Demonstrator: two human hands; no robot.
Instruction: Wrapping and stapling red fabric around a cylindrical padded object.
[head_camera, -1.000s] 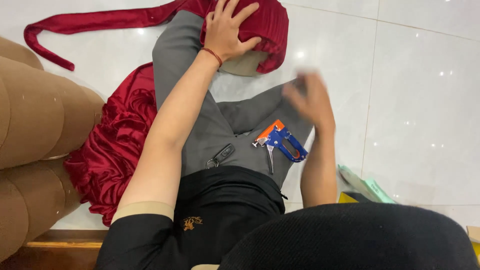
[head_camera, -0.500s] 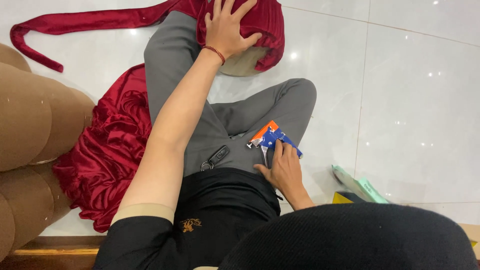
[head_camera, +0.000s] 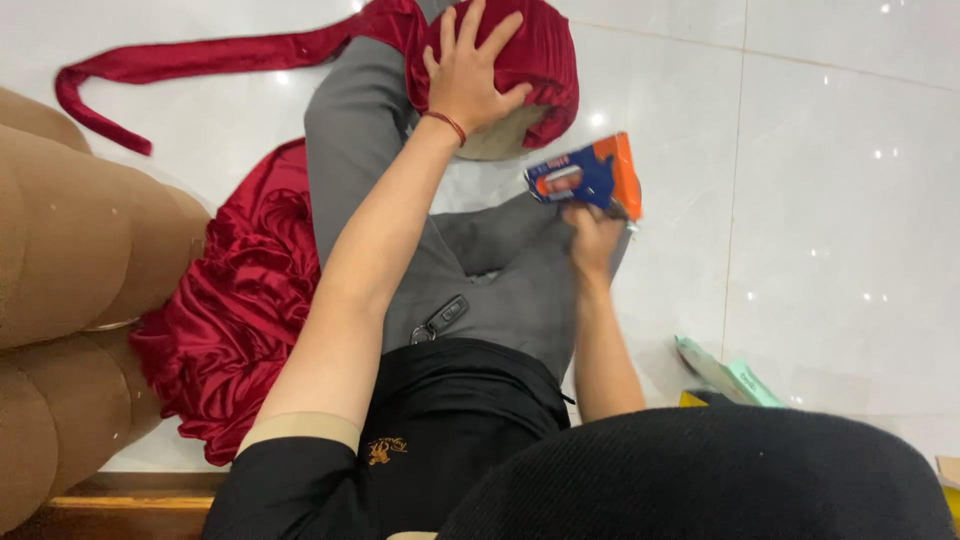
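Blue-orange staple gun (head_camera: 588, 177) raised, red fabric (head_camera: 520, 60)

Glossy white tiled floor (head_camera: 840, 200). Red satin cloth (head_camera: 235, 300) bunched at left edge, strip trailing toward top-left corner; green packets (head_camera: 725, 372) near bottom-right.

1. White floor tiles (head_camera: 840, 200) on the right lay open, giving a free pass.
2. Red cloth (head_camera: 235, 320) and tan cushions (head_camera: 70, 260) crowded the left.
3. Green packets (head_camera: 725, 372) sat near the right elbow.
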